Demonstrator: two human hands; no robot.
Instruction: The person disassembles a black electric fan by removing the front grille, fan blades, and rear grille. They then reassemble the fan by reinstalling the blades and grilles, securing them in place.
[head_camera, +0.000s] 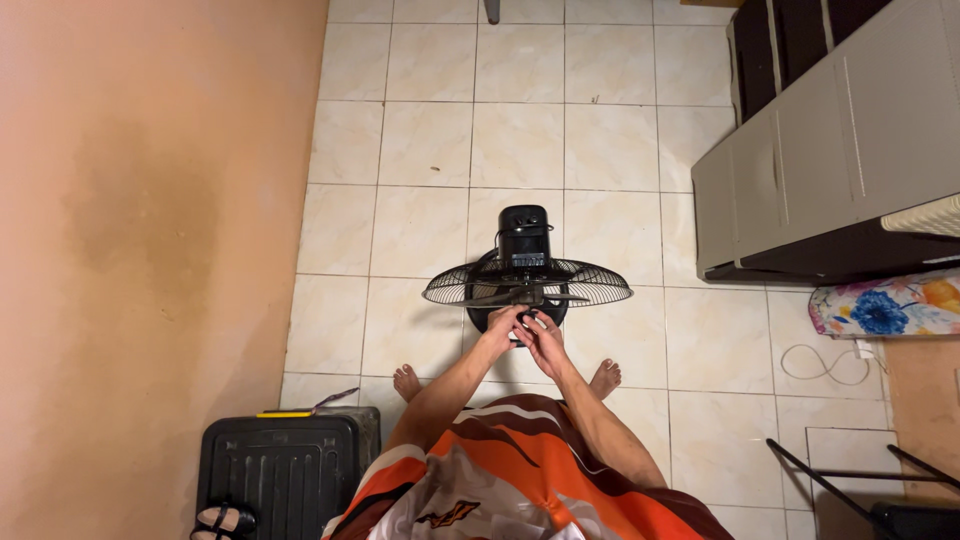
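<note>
A black pedestal fan stands on the tiled floor just in front of my bare feet. Its motor housing (524, 237) points away from me, and the rear wire guard (590, 283) spreads out to both sides, with dark blades (487, 296) in front of it. My left hand (503, 326) and my right hand (541, 330) are close together at the hub in the middle of the blades. The fingers of both curl around a small part there, which my hands hide. No front guard is on the fan.
An orange wall runs along the left. A black ribbed case (277, 473) lies at the lower left. A grey cabinet (800, 170) stands at the right, with a floral cloth (885, 305), a white cable (822, 362) and a black metal frame (850, 480) below it.
</note>
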